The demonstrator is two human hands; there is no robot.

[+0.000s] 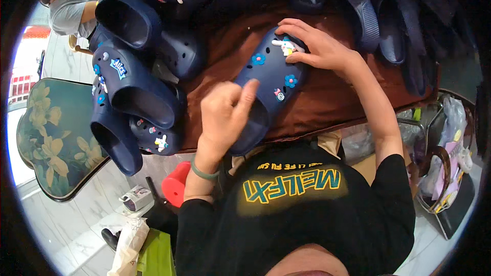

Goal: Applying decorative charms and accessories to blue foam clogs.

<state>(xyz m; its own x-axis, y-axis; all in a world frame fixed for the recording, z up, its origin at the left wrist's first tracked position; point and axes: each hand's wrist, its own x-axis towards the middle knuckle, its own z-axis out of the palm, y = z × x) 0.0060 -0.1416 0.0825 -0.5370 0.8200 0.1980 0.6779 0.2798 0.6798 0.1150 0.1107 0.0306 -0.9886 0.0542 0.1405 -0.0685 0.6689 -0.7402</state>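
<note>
A navy clog [271, 79] lies on the brown table [332, 107], toe pointing away from me, with small flower and swirl charms on its upper. My right hand [314, 46] rests on the toe, fingers pressing a white figure charm [287, 47] into it. My left hand [225, 115] grips the heel end of the same clog, thumb raised along its rim. A green band sits on my left wrist.
A pile of navy clogs with charms [130, 87] fills the table's left side; more clogs [388, 25] lie at the back right. A floral chair [56, 138] stands left, a red object [175, 184] and bags on the floor, a rack with bags [450, 174] right. Another person [71, 5] sits top left.
</note>
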